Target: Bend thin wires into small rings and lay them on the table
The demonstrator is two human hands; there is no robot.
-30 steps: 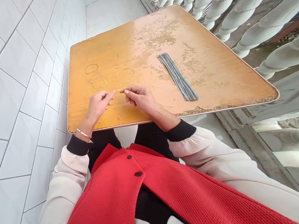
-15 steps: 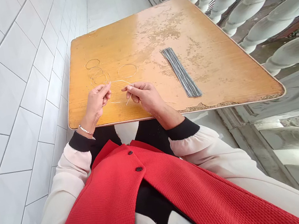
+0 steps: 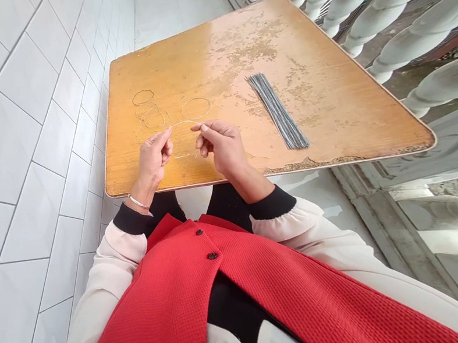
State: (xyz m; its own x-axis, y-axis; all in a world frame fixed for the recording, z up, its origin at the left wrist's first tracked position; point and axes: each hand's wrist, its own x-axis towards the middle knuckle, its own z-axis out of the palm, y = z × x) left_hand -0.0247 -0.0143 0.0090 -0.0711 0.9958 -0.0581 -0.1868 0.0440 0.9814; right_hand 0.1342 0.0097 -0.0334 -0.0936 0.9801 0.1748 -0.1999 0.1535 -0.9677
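Observation:
Between my two hands a thin piece of wire (image 3: pixel 183 122) arches upward. My left hand (image 3: pixel 154 158) is closed in a pinch on its left end. Thumb and fingers of my right hand (image 3: pixel 220 143) pinch it near the other side, and a short end shows below those fingers. Just beyond the hands lie several thin wire rings, one ring (image 3: pixel 142 97) at the back left and another ring (image 3: pixel 196 107) behind my right hand. To the right, a bundle of straight grey wires (image 3: pixel 277 111) rests on the table.
The worn wooden table (image 3: pixel 174 63) has a chipped front edge on the right. A white tiled wall (image 3: pixel 31 153) runs close along the left. White balusters (image 3: pixel 398 23) line the right side.
My right hand has turned, its wrist swinging inward to the left. The wire's free end below the right hand now shows less. My left hand has shifted slightly right.

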